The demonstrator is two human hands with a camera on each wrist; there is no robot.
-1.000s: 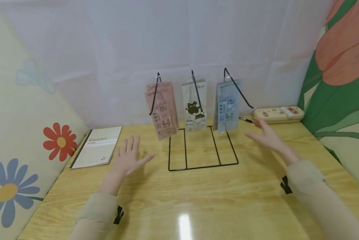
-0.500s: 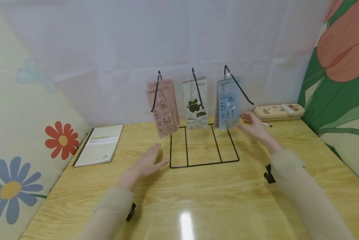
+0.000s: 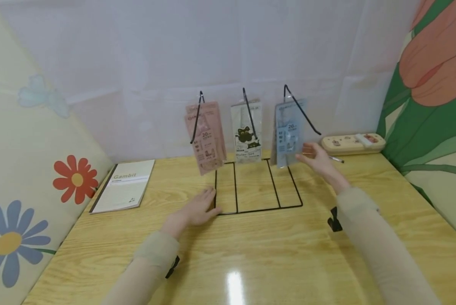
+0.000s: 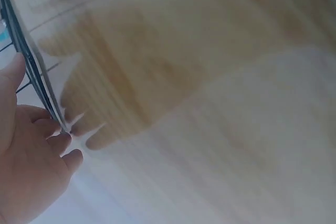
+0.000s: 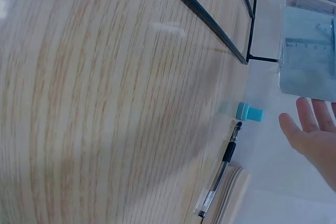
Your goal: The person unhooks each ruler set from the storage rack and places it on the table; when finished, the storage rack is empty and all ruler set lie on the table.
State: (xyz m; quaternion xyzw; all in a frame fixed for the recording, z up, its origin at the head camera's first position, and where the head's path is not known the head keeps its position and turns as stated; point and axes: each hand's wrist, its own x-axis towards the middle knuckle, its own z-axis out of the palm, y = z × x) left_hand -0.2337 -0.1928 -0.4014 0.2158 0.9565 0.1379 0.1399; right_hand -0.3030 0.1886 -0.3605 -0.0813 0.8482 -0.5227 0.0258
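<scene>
A black wire rack [image 3: 258,210] stands on the table, with ruler set packets hanging from its three hooks: pink packets [image 3: 207,137] at left, a white packet with a black cat [image 3: 247,135] in the middle, blue packets [image 3: 289,133] at right. My left hand [image 3: 197,210] lies at the rack base's front left corner, its fingertips against the wire in the left wrist view and its thumb apart. Beside the lower right edge of the blue packets is my right hand [image 3: 319,160], fingers extended and holding nothing; contact is hard to tell.
A notebook [image 3: 125,185] lies at the left. Behind my right hand are a cream pencil case [image 3: 346,144] and a pen [image 5: 223,163]. A small turquoise object [image 5: 249,112] sits by the pen's tip. A white cloth [image 3: 155,63] hangs behind the table.
My left hand has moved right and down from near the notebook to the rack's base. My right hand has moved left from the pen's side to the blue packets.
</scene>
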